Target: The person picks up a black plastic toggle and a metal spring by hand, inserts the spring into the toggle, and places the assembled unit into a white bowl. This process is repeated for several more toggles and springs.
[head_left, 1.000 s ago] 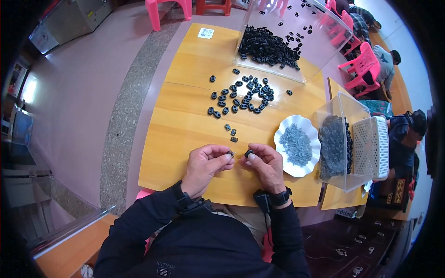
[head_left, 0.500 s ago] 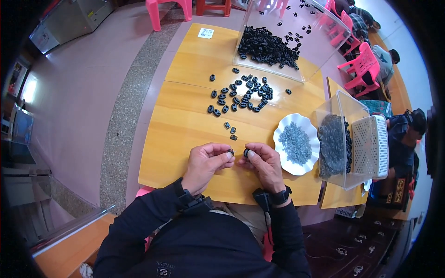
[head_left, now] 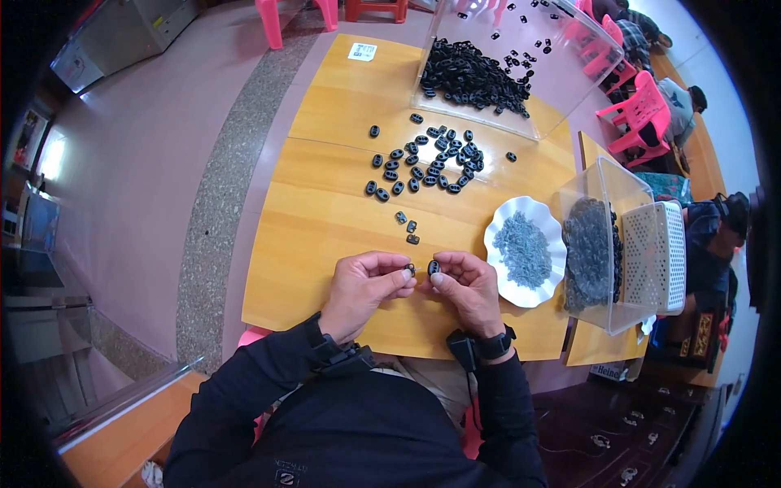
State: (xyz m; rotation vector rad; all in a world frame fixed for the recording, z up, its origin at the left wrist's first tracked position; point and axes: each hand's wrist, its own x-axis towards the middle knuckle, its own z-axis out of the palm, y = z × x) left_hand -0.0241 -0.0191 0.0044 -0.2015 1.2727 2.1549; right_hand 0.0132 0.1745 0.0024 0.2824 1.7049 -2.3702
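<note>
Near the front of the wooden table [head_left: 301,244], my left hand [head_left: 362,289] pinches a small dark piece [head_left: 410,268] between thumb and forefinger. My right hand [head_left: 470,294] grips a black oval piece with small holes [head_left: 434,267] the same way, close by and facing the left hand's piece. Both pieces are held just above the tabletop, partly hidden by fingertips. Beyond the hands lie three small dark rectangular pieces [head_left: 412,227]. Farther back, several black oval pieces [head_left: 414,185] are scattered. A white scalloped plate [head_left: 556,281] beside my right hand carries a pile of small grey parts [head_left: 523,250].
At the back, a clear bin [head_left: 569,73] contains a heap of black oval pieces [head_left: 472,77]. Another clear bin [head_left: 606,313] with dark pieces stands right of the plate, beside a white perforated basket [head_left: 669,260]. Other people sit along the right near pink chairs [head_left: 651,106].
The oval piece in my right hand has turned to show its holed face. A thin pin-like bit visible earlier at the left piece no longer shows. The view has shifted slightly.
</note>
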